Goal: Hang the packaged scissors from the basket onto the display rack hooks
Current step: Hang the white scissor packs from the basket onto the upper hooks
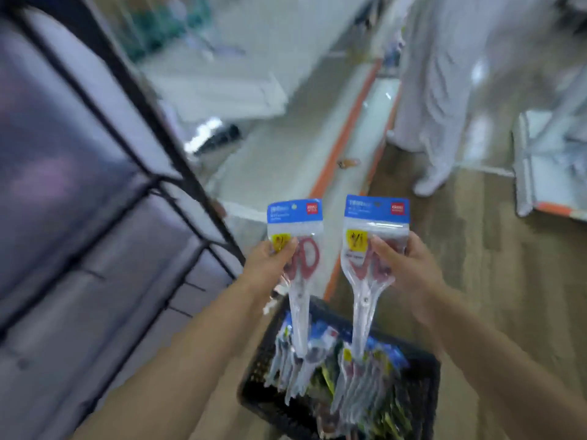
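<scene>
One clear-plastic pack of red-handled scissors with blue header card point(295, 249) is gripped by the left hand point(270, 262), another such pack point(370, 258) by the right hand point(401, 268). Both held upright, long axis vertical, above the black mesh basket point(425, 376). Dark-framed rack point(152, 134) lies left, nearer the left hand; hooks not visible.

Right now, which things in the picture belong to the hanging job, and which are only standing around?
Belong to the job:
- left hand holding a scissors pack
- right hand holding a second scissors pack
- black basket with more packs
- dark rack frame at left; no hooks are visible

Only around:
- person in white clothes
- orange floor strip
- wooden floor
</scene>
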